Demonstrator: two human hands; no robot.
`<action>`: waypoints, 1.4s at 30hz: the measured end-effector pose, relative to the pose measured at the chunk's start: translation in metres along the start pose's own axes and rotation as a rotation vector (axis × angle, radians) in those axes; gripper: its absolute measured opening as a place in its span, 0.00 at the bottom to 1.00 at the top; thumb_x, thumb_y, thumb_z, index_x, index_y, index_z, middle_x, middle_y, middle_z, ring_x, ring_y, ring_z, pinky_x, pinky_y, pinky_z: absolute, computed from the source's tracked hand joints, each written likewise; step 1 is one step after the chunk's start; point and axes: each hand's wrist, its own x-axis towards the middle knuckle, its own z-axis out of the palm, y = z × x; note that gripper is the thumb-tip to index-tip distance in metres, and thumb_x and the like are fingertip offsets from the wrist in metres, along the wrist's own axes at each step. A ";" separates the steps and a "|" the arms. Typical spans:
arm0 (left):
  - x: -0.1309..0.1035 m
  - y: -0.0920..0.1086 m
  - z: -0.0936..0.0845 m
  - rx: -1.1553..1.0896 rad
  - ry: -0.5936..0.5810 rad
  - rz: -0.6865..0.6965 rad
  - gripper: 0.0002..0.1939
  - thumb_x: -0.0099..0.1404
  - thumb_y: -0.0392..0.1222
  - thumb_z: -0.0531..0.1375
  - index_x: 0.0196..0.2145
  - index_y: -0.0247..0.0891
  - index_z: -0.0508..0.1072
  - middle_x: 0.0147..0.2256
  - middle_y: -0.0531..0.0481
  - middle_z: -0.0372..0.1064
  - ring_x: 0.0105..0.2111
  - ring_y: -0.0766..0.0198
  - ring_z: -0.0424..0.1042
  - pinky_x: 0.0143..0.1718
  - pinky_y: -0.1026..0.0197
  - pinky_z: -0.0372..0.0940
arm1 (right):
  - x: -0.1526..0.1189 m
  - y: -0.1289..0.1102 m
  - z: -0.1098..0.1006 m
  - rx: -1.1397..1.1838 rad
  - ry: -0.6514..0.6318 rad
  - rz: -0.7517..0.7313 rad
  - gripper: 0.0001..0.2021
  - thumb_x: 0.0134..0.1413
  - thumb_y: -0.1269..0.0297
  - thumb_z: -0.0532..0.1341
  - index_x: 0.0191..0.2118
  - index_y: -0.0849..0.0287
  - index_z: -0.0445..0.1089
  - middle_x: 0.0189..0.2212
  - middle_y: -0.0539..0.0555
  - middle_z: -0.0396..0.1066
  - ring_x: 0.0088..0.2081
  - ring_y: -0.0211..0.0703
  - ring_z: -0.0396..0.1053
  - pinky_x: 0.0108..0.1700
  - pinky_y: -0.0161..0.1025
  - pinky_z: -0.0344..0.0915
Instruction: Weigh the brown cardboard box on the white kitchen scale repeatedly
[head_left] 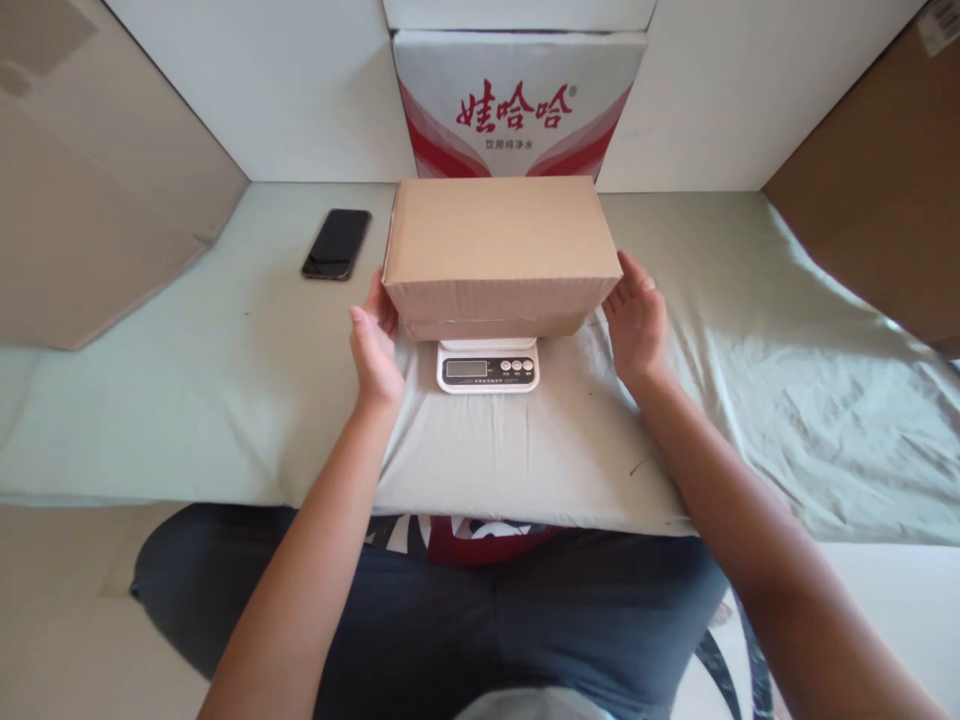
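A closed brown cardboard box (502, 232) is over a small white kitchen scale (487, 366), hiding the scale's platform. I cannot tell whether the box rests fully on it. The scale's front panel shows a small grey display and round buttons, with no readable number. My left hand (376, 345) is against the box's left end, its fingertips partly hidden behind the lower corner. On the opposite end, my right hand (636, 315) has its fingers against the lower right edge. Between them, the two hands hold the box from its sides.
A black smartphone (337, 244) lies left of the box on the pale green cloth (300, 410). Behind stands a white and red printed carton (517, 100). Large cardboard pieces flank the surface at left (97, 190) and right (885, 170). The cloth's front edge is by my lap.
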 end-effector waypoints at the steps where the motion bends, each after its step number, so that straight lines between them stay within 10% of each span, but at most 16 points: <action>1: 0.000 0.001 0.000 0.005 0.001 -0.006 0.51 0.67 0.88 0.48 0.64 0.47 0.80 0.69 0.38 0.75 0.78 0.42 0.63 0.79 0.41 0.59 | -0.006 -0.005 0.005 0.005 -0.018 -0.010 0.38 0.56 0.21 0.60 0.64 0.36 0.74 0.76 0.48 0.69 0.82 0.62 0.59 0.85 0.67 0.54; 28: -0.003 -0.004 0.002 0.033 0.014 0.009 0.49 0.67 0.87 0.51 0.60 0.44 0.83 0.62 0.36 0.80 0.73 0.39 0.71 0.73 0.43 0.67 | -0.041 -0.013 0.039 0.064 -0.150 -0.106 0.23 0.66 0.41 0.65 0.62 0.37 0.76 0.70 0.47 0.75 0.78 0.60 0.64 0.81 0.59 0.62; 42: 0.010 0.027 0.021 -0.067 -0.051 0.009 0.44 0.68 0.85 0.56 0.53 0.43 0.85 0.61 0.38 0.81 0.76 0.37 0.66 0.78 0.37 0.63 | -0.033 -0.026 0.056 -0.002 -0.066 -0.105 0.35 0.59 0.28 0.61 0.67 0.34 0.69 0.70 0.47 0.74 0.80 0.61 0.59 0.81 0.60 0.65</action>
